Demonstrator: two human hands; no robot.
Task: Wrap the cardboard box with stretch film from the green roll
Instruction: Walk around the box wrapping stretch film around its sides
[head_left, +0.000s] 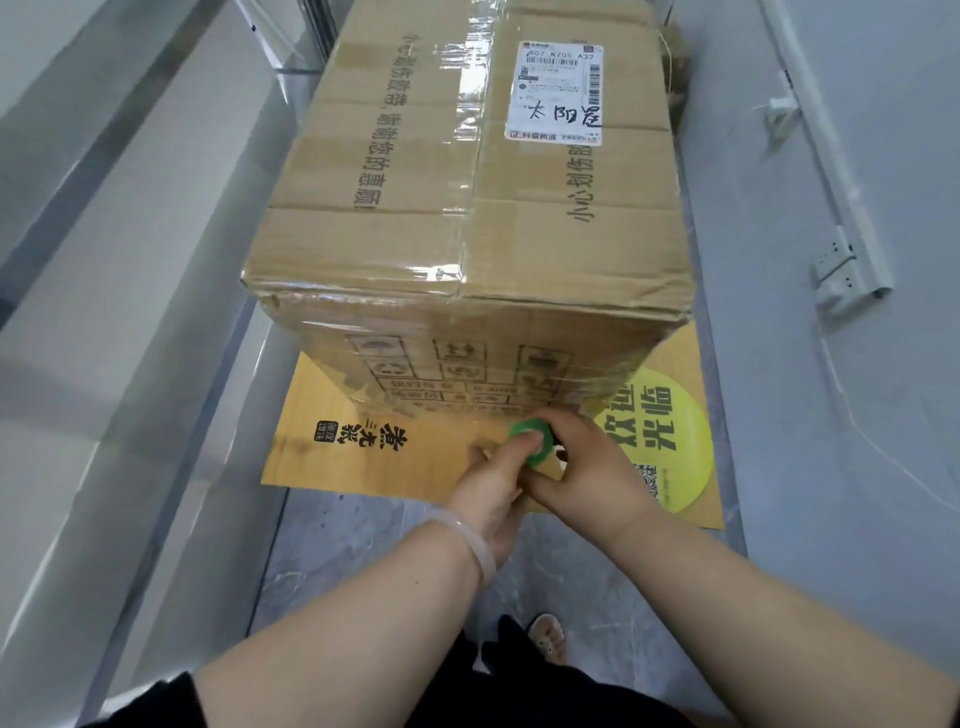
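Green roll (527, 435): low against the near face of the cardboard box (467, 182), at the box's 6 o'clock, just above the flattened printed sheet (358, 447) the box stands on. Only the roll's green end shows. The film web is hard to make out, though glossy streaks cross the lower near face toward 4 o'clock.

Left hand (491, 483) enters from 7 o'clock, fingertips clamped on the roll's end. Right hand (589, 467) enters from 5 o'clock, fingers curled round the roll.

Step judged: laying a low band along the near face. To do it well, hold the roll close to the cardboard, keep the film taut, overlap any band already laid, and carry tension round the next corner without slack.

Shipping label (561, 93) lies on the box top at 1 o'clock. A sandalled foot (548, 636) shows below the hands.
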